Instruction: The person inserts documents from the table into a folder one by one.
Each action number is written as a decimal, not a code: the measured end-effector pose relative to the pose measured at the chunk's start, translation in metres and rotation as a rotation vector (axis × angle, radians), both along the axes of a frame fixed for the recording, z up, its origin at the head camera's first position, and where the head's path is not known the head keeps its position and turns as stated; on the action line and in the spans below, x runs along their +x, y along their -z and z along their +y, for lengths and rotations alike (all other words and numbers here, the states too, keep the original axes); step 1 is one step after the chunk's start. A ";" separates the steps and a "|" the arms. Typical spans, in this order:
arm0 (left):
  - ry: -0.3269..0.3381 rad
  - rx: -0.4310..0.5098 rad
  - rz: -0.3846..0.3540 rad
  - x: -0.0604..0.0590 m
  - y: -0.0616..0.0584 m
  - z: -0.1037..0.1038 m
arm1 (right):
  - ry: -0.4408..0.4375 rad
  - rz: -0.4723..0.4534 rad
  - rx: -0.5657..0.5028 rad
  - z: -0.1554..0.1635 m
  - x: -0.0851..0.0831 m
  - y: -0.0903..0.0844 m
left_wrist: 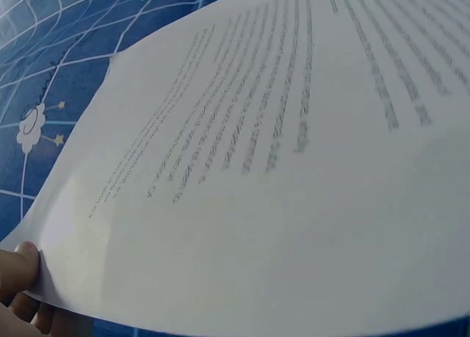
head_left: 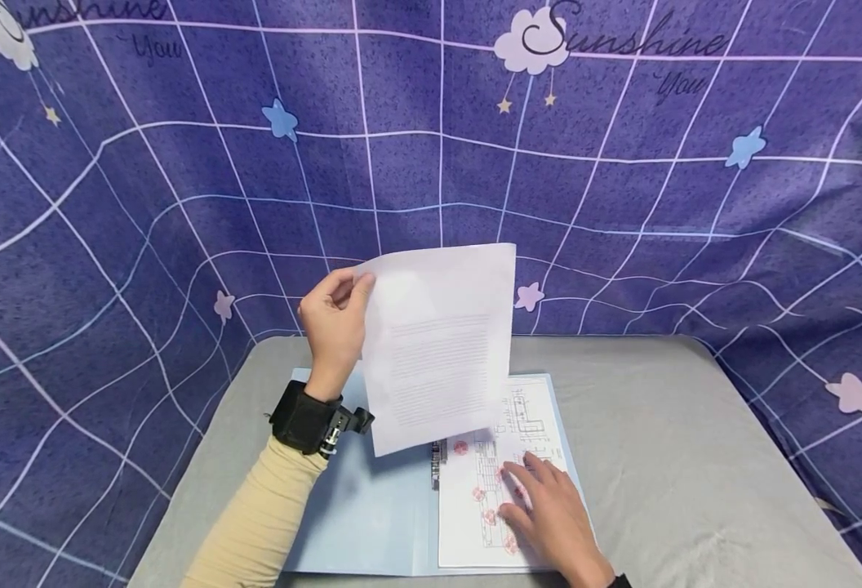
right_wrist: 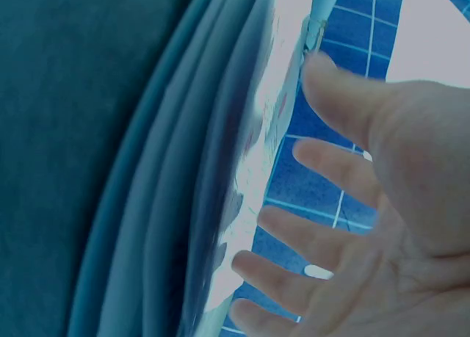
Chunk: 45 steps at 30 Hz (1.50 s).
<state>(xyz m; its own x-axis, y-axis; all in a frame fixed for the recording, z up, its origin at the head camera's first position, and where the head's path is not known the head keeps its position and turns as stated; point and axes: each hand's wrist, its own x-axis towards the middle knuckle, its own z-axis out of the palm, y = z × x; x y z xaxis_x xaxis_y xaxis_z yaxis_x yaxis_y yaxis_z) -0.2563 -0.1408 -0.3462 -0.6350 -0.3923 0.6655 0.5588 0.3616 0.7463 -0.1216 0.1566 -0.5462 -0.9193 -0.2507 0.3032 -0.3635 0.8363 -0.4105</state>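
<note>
Head view: a person works at a grey table (head_left: 659,425) set against a purple grid-patterned backdrop cloth with stars and clouds (head_left: 622,204).
Left hand: the left hand (head_left: 335,327) is raised above the table's far edge, thumb and fingers pinching the upper left corner of a white printed sheet of paper (head_left: 442,343); a black wrist strap (head_left: 306,418) sits over a beige sleeve (head_left: 255,514).
Sheet: the white printed sheet hangs nearly upright in the air, lines of text showing through it, its lower edge above the folder.
Left wrist view: the sheet (left_wrist: 279,168) fills the picture, with a fingertip (left_wrist: 18,267) at its lower left edge.
Folder: an open light blue folder (head_left: 372,506) lies flat near the table's near edge, left of centre.
Page in folder: a white page with a diagram and red stamps (head_left: 497,474) lies on the folder's right half.
Right hand: the right hand (head_left: 548,514) lies flat on that page, fingers straight and spread.
Right wrist view: the spread fingers (right_wrist: 323,227) show against the folder's edge (right_wrist: 213,205).
</note>
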 end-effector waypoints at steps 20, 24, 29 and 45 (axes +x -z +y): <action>0.321 0.199 -0.267 0.028 0.051 0.024 | 0.089 -0.031 -0.777 0.021 -0.018 -0.037; 0.311 0.203 -0.311 0.031 0.068 0.028 | 0.100 -0.107 -0.830 0.020 -0.017 -0.040; 0.287 0.239 -0.363 0.030 0.088 0.031 | 0.096 -0.152 -0.872 0.019 -0.017 -0.037; 0.237 0.234 -0.429 0.032 0.109 0.031 | 0.140 -0.102 -0.832 0.019 -0.016 -0.030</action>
